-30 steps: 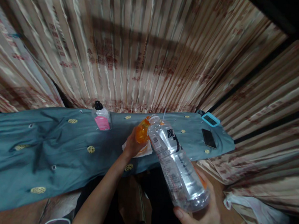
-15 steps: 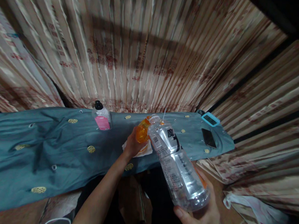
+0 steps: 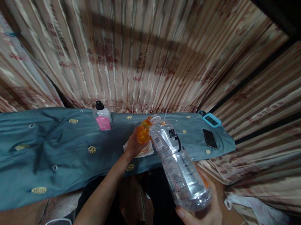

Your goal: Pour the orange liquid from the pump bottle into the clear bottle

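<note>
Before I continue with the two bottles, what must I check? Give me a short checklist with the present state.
1. Right hand grips the clear bottle at its base: ok.
2. Left hand holds the orange bottle: ok.
3. Clear bottle mouth meets the orange bottle: cannot tell.
4. Napkin lies under the orange bottle: ok.
5. Phone lies apart from the bottles: ok.

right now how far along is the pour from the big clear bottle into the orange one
Done: the clear bottle is uncapped and tipped, mouth against the orange container. In hand: the right hand holds the clear bottle's base, the left hand steadies the orange container on the white cloth. Left: clear liquid sits in the bottle's low end; how full the orange container is, I can't tell.
</note>
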`<state>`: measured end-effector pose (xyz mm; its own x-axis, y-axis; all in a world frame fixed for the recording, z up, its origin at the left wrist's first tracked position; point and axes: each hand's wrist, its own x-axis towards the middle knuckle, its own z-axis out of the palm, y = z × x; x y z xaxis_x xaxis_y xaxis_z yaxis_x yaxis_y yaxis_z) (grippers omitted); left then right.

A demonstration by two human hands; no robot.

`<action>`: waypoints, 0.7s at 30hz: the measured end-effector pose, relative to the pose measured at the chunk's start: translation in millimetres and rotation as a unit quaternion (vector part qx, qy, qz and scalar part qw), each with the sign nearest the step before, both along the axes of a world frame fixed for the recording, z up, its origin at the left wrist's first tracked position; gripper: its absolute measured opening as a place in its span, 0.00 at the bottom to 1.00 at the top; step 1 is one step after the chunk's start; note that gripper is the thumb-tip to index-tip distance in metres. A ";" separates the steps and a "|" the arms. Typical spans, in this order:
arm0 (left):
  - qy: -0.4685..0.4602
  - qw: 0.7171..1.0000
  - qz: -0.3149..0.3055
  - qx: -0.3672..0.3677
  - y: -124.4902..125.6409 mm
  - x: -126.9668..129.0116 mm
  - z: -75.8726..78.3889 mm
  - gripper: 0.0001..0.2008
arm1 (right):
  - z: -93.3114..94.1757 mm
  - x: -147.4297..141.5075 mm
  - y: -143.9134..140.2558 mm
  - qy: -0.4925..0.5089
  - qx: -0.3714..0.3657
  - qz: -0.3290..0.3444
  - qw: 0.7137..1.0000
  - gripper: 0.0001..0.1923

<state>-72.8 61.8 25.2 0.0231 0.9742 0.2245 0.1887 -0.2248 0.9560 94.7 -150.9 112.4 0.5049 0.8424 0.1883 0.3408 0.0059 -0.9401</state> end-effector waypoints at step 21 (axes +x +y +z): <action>0.004 1.000 0.006 -0.009 -1.1 0.8 2.7 0.29 | 0.3 2.7 -0.8 -0.061 -0.001 -0.005 0.998 0.46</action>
<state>-72.0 60.8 27.9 0.0126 0.9783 0.2069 0.1998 -0.2052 0.9581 97.3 -151.7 112.7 0.4861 0.8383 0.2469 0.4528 0.0000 -0.8916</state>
